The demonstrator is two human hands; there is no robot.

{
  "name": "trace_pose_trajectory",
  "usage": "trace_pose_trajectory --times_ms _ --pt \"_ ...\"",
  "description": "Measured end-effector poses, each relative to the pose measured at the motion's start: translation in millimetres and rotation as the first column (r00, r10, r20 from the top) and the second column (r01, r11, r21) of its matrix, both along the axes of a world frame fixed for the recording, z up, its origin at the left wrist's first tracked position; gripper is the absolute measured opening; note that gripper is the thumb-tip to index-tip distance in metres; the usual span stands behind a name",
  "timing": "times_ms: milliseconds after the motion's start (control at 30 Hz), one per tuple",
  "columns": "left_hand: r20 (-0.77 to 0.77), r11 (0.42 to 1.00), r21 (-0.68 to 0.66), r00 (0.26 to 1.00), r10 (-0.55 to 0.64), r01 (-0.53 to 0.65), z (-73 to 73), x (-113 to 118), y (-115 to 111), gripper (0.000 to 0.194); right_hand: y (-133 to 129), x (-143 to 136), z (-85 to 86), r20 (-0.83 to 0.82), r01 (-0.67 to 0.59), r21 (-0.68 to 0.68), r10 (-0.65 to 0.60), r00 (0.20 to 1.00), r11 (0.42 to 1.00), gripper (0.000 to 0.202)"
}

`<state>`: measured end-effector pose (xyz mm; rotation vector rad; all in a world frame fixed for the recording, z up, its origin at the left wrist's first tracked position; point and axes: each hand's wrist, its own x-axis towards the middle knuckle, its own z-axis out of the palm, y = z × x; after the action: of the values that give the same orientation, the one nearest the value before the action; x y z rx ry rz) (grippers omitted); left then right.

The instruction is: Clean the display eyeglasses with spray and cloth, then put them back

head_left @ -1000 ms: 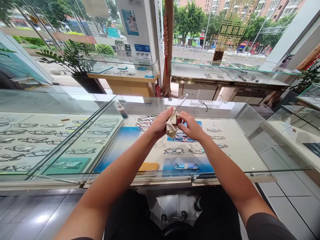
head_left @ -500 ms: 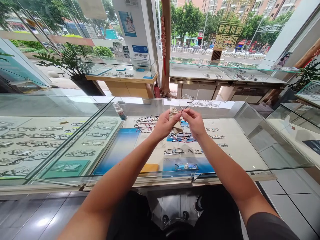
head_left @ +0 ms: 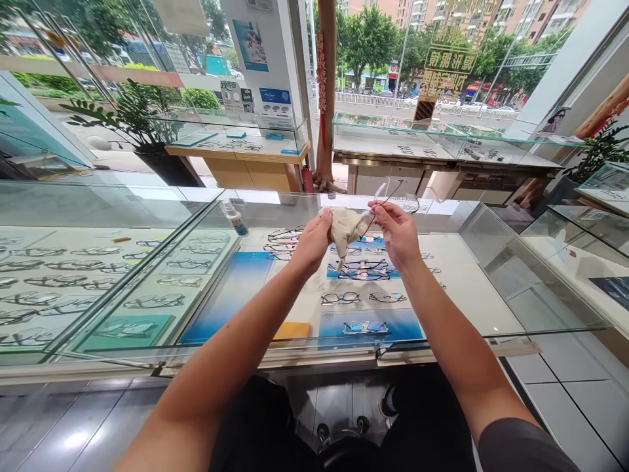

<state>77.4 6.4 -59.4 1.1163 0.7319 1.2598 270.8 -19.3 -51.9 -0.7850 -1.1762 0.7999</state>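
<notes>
Above the glass display counter [head_left: 472, 262], my left hand [head_left: 314, 242] is closed on a crumpled beige cloth [head_left: 348, 226]. My right hand [head_left: 399, 231] pinches a pair of thin-framed eyeglasses [head_left: 393, 190], its lenses raised above the fingers. One end of the cloth reaches across to the right fingertips, close to a thin dark part of the frame. Whether the cloth still touches the frame I cannot tell. A small white spray bottle [head_left: 236, 218] with a blue lower part stands on the counter to the left of my hands.
Inside the counter lie several rows of eyeglasses [head_left: 340, 297], blue panels [head_left: 230, 288] and an orange case [head_left: 291, 331]. A second glass case [head_left: 54, 229] adjoins at left. More showcases [head_left: 393, 141] line the window, beside a wooden post [head_left: 325, 98] and a potted plant [head_left: 162, 160].
My hands have drawn apart. The right hand with the eyeglasses has moved right, and the frame has turned. The cloth now stretches out between the hands.
</notes>
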Motion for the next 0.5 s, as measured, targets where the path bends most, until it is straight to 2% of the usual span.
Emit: trace_pose_trajectory --times_ms 100,233,300,400,500 --pt "0.03 1.0 0.012 1.0 -0.009 0.008 0.7 0.4 -1.3 0.058 -5.9 -2.3 3.2 0.145 0.124 0.099 -0.138 0.98 0.987 0.031" --pt "0.002 0.983 0.11 0.989 -0.147 0.145 -6.9 9.3 -11.4 0.059 -16.2 -18.8 -1.4 0.338 0.249 0.254 -0.327 0.882 0.935 0.025" --pt "-0.057 0.966 0.17 0.98 -0.19 0.197 -13.9 15.0 -16.4 0.058 -19.3 -26.8 -6.1 0.371 0.297 0.293 -0.394 0.841 0.909 0.022" --pt "-0.15 0.944 0.243 0.97 -0.189 0.222 -21.1 19.4 -19.9 0.059 -20.8 -33.3 -11.9 0.379 0.374 0.315 -0.477 0.793 0.872 0.022" --pt "-0.268 0.913 0.297 0.942 -0.201 0.28 -17.5 15.6 -19.0 0.063 -20.5 -33.4 -12.6 0.363 0.431 0.364 -0.553 0.75 0.825 0.024"
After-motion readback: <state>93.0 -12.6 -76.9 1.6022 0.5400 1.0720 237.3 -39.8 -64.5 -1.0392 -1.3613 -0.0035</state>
